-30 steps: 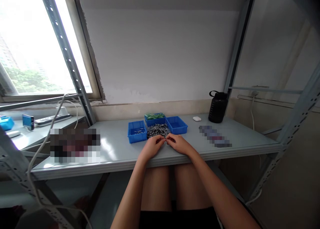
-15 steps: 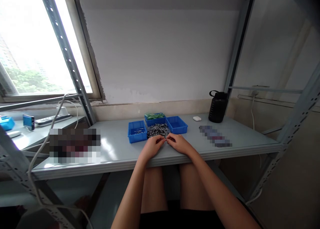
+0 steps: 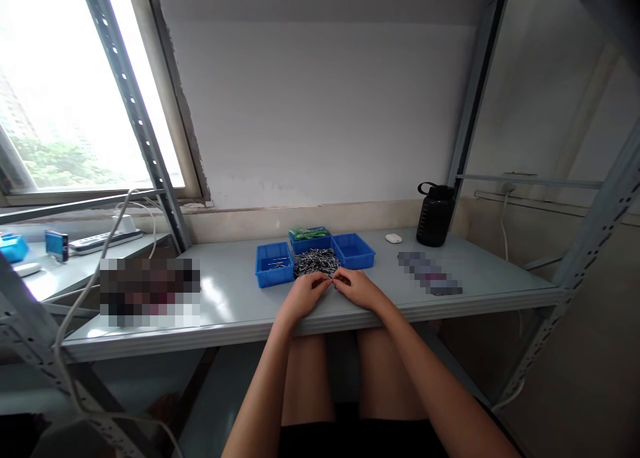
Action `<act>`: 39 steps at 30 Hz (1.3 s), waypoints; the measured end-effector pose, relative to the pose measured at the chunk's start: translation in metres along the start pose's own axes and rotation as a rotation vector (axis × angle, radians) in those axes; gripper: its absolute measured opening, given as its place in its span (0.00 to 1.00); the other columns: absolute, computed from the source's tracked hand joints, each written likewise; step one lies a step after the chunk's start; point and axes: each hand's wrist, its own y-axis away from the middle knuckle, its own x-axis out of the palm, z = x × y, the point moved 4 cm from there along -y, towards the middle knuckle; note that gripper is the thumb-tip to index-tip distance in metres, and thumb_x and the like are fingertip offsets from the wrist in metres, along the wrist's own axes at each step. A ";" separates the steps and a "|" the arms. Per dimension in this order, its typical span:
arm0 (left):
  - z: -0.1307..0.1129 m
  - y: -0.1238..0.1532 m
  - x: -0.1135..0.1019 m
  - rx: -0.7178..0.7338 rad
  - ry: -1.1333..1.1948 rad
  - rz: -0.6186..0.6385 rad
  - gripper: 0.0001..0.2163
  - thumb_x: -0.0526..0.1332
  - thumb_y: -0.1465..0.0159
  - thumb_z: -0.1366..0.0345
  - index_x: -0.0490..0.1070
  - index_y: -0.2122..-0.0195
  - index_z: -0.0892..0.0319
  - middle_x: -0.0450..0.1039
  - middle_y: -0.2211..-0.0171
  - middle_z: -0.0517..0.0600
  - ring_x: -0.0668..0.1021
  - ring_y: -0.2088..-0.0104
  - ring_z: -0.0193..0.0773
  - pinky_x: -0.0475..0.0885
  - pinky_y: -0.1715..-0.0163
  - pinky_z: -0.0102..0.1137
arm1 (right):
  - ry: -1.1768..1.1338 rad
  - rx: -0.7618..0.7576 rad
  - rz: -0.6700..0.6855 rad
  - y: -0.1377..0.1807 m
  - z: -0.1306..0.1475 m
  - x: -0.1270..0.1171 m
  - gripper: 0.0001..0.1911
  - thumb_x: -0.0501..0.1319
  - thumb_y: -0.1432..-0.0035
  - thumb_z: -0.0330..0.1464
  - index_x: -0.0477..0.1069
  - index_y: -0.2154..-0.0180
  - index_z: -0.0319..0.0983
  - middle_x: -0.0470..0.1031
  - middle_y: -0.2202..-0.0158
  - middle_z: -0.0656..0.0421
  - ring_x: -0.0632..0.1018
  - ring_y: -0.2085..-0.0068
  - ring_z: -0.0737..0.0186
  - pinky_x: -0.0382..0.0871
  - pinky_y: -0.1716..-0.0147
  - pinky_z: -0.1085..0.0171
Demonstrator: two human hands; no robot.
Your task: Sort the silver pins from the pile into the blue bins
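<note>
My left hand (image 3: 306,293) and my right hand (image 3: 356,287) meet fingertip to fingertip over the front of the table. Both are closed in a pinch. Whatever sits between the fingertips is too small to make out. Just beyond them lies a heap of small metal pieces (image 3: 317,261), dark and silvery, like screws or pins. To its left stands a blue bin (image 3: 275,278) with a few thin metal pieces inside. Behind the heap, another blue bin (image 3: 311,245) holds green packets (image 3: 309,233). A third blue bin (image 3: 354,250) stands to the right of the heap.
A black water bottle (image 3: 436,217) and a small white case (image 3: 393,239) stand at the back right of the grey table (image 3: 235,261). Blurred-out items lie at the right and left. Metal rack posts (image 3: 127,98) frame the table, and a white cable (image 3: 95,271) hangs at left.
Both hands stay in the same place, fingertips together, with only slight finger movement. The view has shifted very slightly.
</note>
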 end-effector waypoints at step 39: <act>0.007 -0.002 -0.003 -0.067 0.064 -0.109 0.07 0.59 0.35 0.65 0.74 0.61 0.62 0.76 0.70 0.48 0.77 0.67 0.37 0.71 0.64 0.34 | 0.017 0.018 0.020 0.000 -0.002 0.001 0.12 0.57 0.34 0.37 0.72 0.61 0.35 0.75 0.65 0.59 0.77 0.64 0.63 0.73 0.61 0.58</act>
